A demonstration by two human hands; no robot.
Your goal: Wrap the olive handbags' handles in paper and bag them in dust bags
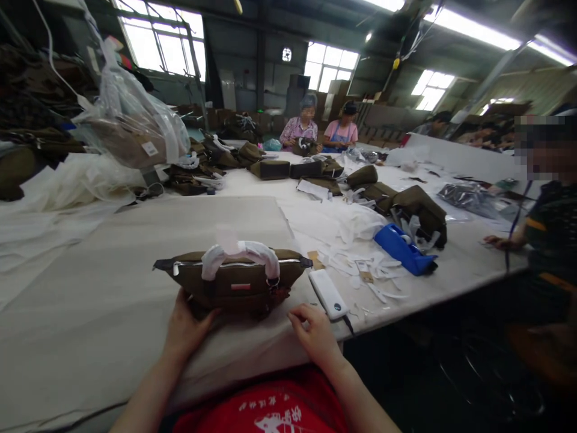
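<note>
An olive-brown handbag (234, 291) stands upright before me on the pale-covered table, its silver zipper along the top. White wrapping covers its handle (259, 249), and a small reddish label (240, 287) sits on the front. My left hand (187, 325) grips the lower left corner of the bag, thumb in front and fingertips hidden behind it. Close to the bag's lower right side, my right hand (313, 328) rests on the table with thumb and forefinger curled together. Whatever that pinch may hold is too small to make out.
A white rectangular device (328, 293) with a dark cord lies right of the bag. Beyond are white scraps (351, 225), a blue pouch (404, 248) and more olive bags (417, 210). A plastic-wrapped bag (135, 126) hangs at left. A person's hand (505, 242) rests at the right edge.
</note>
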